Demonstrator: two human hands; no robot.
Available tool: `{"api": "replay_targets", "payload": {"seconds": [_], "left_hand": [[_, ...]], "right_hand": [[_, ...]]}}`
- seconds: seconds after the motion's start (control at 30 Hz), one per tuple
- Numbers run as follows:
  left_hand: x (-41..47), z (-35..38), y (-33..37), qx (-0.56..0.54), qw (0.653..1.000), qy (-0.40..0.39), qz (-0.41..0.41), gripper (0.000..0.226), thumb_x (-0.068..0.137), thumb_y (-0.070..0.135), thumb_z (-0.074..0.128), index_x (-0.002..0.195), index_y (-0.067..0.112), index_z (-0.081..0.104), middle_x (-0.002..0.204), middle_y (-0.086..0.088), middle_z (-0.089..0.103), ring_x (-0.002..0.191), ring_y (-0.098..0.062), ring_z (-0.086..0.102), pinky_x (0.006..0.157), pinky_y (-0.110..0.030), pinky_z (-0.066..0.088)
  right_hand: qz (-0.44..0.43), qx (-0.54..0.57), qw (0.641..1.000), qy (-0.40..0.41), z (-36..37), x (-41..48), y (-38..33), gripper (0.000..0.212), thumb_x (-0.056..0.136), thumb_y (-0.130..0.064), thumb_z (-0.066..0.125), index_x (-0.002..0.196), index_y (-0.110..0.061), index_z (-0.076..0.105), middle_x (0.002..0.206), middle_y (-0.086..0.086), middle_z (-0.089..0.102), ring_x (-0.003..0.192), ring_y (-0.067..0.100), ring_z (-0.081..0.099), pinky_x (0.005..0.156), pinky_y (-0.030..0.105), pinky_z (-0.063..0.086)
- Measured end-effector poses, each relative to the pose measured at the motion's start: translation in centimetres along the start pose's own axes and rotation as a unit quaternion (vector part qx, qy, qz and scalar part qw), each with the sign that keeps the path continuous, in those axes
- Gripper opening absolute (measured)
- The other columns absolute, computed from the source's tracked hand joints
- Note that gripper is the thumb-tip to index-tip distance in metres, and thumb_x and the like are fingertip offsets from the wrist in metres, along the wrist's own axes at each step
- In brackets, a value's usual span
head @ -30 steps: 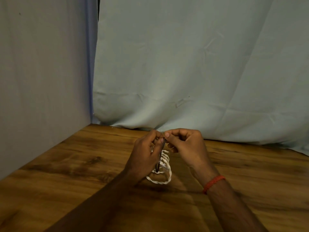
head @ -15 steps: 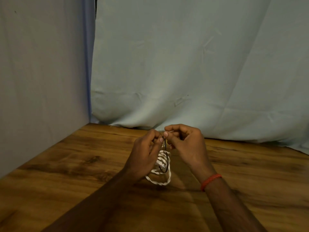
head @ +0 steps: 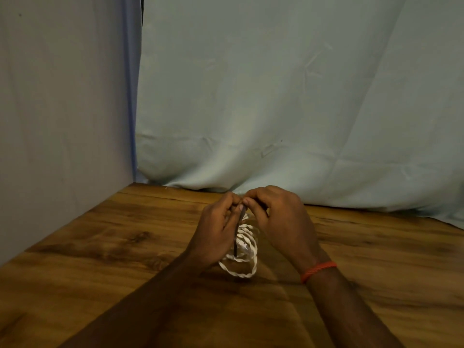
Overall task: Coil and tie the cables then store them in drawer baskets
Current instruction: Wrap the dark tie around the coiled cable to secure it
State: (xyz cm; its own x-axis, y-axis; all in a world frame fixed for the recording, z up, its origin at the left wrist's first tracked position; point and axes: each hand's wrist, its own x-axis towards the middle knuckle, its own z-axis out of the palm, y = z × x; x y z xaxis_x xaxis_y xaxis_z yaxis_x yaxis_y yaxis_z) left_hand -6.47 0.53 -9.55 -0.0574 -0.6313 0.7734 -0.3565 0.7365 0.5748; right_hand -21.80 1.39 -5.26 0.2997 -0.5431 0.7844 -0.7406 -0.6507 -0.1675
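A coiled white cable hangs between my two hands just above the wooden table; its lowest loop nearly touches the wood. A thin black tie runs down across the coil. My left hand grips the coil and pinches the top of the tie. My right hand, with an orange thread band on its wrist, pinches the tie's top end against the left fingertips. The upper part of the coil is hidden behind my fingers.
Pale blue cloth hangs behind the table and a grey-blue cloth covers the left side. No drawer or basket is in view.
Both hands stay together over the coil with only small finger shifts at the tie's top. The black tie now hangs straighter along the left hand.
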Motion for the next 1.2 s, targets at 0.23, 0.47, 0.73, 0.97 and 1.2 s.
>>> {"api": "replay_targets", "payload": {"seconds": [0.23,0.47,0.73,0.97,1.2], "left_hand": [[0.3,0.1,-0.1,-0.131,0.986,-0.029,-0.103,0.021,0.100,0.010,0.057,0.092,0.024,0.071,0.088,0.001,0.073,0.086,-0.018,0.070,0.079,-0.037,0.057],[0.1,0.0,0.6,-0.231,0.961,-0.045,-0.148,0.030,0.102,0.035,0.051,0.091,0.014,0.071,0.080,0.000,0.071,0.079,-0.014,0.067,0.072,-0.030,0.052],[0.0,0.0,0.9,-0.196,0.968,-0.051,-0.147,0.013,0.097,0.013,0.063,0.106,0.015,0.072,0.088,-0.006,0.077,0.084,-0.022,0.074,0.074,-0.030,0.057],[0.2,-0.1,1.6,-0.183,0.974,-0.031,-0.130,0.016,0.096,0.007,0.063,0.101,0.018,0.074,0.078,-0.001,0.076,0.070,-0.010,0.070,0.068,-0.024,0.056],[0.5,0.0,1.5,-0.153,0.981,-0.013,-0.118,0.016,0.095,0.010,0.064,0.099,0.018,0.077,0.087,-0.005,0.076,0.084,-0.028,0.071,0.078,-0.043,0.057]], "right_hand": [[-0.025,-0.118,0.993,0.009,-0.5,0.0,0.3,0.023,0.098,-0.035,0.045,0.094,-0.022,0.063,0.087,-0.003,0.059,0.068,0.016,0.055,0.052,0.038,0.051],[0.017,-0.025,0.997,-0.064,-0.2,0.2,0.7,0.017,0.096,-0.034,0.055,0.086,-0.021,0.060,0.080,-0.006,0.057,0.073,0.013,0.053,0.065,0.040,0.051],[0.114,0.093,0.988,-0.050,-0.7,0.5,0.6,0.012,0.094,-0.026,0.066,0.082,-0.023,0.069,0.071,-0.012,0.064,0.066,0.005,0.059,0.061,0.029,0.051],[0.028,-0.073,0.996,-0.038,-1.1,0.2,-0.2,0.016,0.100,-0.032,0.048,0.090,-0.024,0.056,0.085,-0.007,0.056,0.071,0.013,0.053,0.062,0.038,0.049],[0.017,-0.051,0.999,-0.001,-0.8,0.3,0.5,0.016,0.101,-0.030,0.049,0.088,-0.023,0.054,0.084,-0.008,0.053,0.069,0.011,0.050,0.059,0.038,0.048]]}}
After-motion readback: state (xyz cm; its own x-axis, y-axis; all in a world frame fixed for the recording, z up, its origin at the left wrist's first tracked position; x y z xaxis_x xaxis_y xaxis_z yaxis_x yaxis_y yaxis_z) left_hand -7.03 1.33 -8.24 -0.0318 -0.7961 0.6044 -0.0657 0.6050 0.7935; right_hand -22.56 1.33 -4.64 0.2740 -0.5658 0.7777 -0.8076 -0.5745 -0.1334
